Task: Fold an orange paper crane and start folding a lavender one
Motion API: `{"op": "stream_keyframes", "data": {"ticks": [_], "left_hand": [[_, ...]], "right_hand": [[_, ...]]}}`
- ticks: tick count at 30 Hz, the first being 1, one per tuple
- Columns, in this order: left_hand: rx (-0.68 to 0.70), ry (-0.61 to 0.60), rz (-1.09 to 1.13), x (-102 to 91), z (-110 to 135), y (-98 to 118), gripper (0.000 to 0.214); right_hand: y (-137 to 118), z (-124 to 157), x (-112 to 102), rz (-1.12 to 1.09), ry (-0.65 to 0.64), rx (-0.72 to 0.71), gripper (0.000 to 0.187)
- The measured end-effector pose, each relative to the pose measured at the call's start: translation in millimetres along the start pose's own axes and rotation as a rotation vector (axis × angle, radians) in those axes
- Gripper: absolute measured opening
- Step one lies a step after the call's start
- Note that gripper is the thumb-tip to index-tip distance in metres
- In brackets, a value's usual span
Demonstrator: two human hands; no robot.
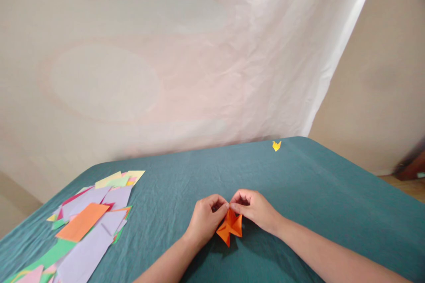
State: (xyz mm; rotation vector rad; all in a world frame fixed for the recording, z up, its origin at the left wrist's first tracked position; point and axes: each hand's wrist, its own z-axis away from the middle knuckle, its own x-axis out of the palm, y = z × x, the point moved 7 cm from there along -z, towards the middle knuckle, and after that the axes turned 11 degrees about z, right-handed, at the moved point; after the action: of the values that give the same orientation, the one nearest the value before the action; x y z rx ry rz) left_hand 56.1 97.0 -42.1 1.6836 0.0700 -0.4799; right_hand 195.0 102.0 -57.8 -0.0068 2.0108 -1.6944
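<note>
An orange folded paper piece (229, 228) lies in front of me on the teal tablecloth (299, 185). My left hand (206, 219) and my right hand (254, 208) meet above it. Both pinch its upper edge between thumb and fingers, with the fingertips touching each other. The lower point of the paper sticks out towards me, below the hands.
A loose heap of coloured paper sheets (86, 230), lilac, orange, green, yellow and pink, spreads over the table's left side. A small yellow folded paper figure (276, 145) sits near the far edge. A pale sheet hangs behind the table. Floor shows at right.
</note>
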Motion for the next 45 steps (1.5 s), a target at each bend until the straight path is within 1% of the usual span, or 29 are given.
{"op": "stream_keyframes", "data": {"ticks": [4, 8, 11, 20, 23, 26, 31, 35, 40, 45], "left_hand": [[-0.017, 0.003, 0.022, -1.4, -2.0, -4.0, 0.021], [-0.088, -0.059, 0.125, 0.9, -3.9, -11.1, 0.022], [-0.097, -0.097, 0.153, 2.0, -3.7, -11.6, 0.023], [-0.022, -0.075, 0.027, 0.3, -1.2, -7.9, 0.022], [-0.015, -0.073, -0.004, 1.2, -0.8, -7.2, 0.023], [-0.016, -0.072, -0.028, 1.9, -0.6, -5.6, 0.021], [-0.016, -0.108, 0.004, 2.2, -1.2, -3.1, 0.023], [-0.048, -0.145, 0.040, 2.8, -2.3, -6.5, 0.026], [-0.059, -0.152, 0.001, 4.4, -3.9, -11.3, 0.026], [-0.049, -0.156, 0.004, 5.6, -4.7, -11.1, 0.026]], "right_hand": [[0.4, 0.1, -0.4, 0.021, 0.001, -0.005, 0.018], [1.4, -0.4, -0.3, 0.012, 0.009, 0.006, 0.016], [1.9, -0.6, -0.2, -0.014, 0.007, 0.022, 0.016], [2.0, 0.6, 1.3, -0.070, -0.032, 0.024, 0.017], [-0.7, 1.2, 0.6, -0.044, -0.019, 0.022, 0.018], [-2.3, 1.6, -1.3, 0.024, 0.020, 0.021, 0.018], [-3.0, 2.1, -0.5, 0.061, 0.026, 0.011, 0.019], [-4.5, 2.4, -2.2, 0.073, 0.036, -0.004, 0.020], [-3.9, 1.9, -3.4, 0.070, 0.047, -0.003, 0.019], [-2.6, 1.9, -2.5, 0.056, 0.051, 0.005, 0.019]]}}
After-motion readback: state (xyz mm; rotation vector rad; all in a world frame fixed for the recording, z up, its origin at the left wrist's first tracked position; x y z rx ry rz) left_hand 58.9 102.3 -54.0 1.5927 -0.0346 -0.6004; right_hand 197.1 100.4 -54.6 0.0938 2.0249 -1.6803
